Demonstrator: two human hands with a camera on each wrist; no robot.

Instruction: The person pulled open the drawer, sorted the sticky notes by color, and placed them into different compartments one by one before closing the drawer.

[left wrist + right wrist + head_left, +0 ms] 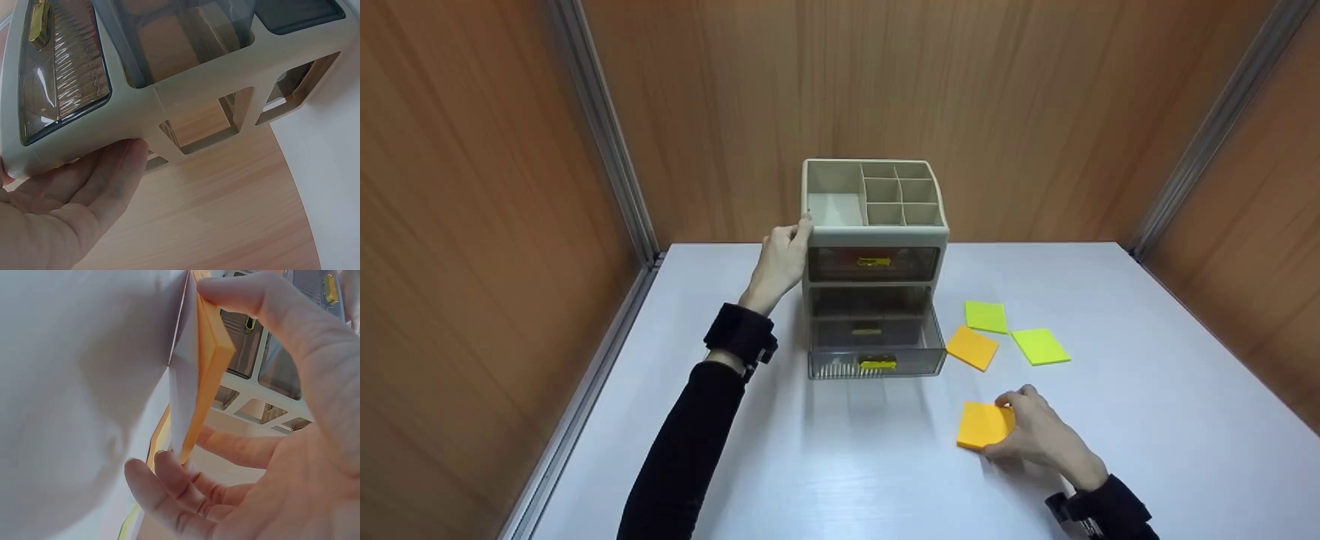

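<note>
A white table carries it all. At its back stands a beige organiser, its bottom drawer pulled out over the surface. Right of that lie three sticky-note pads: green, orange, yellow-green, the first two touching. Nearer, another orange pad lies flat.

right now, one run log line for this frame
left hand: steadies organizer | right hand: pinches orange pad | bottom drawer: open

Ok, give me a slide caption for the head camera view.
Left hand steadies a desk organizer; right hand grips an orange sticky-note pad.
</note>
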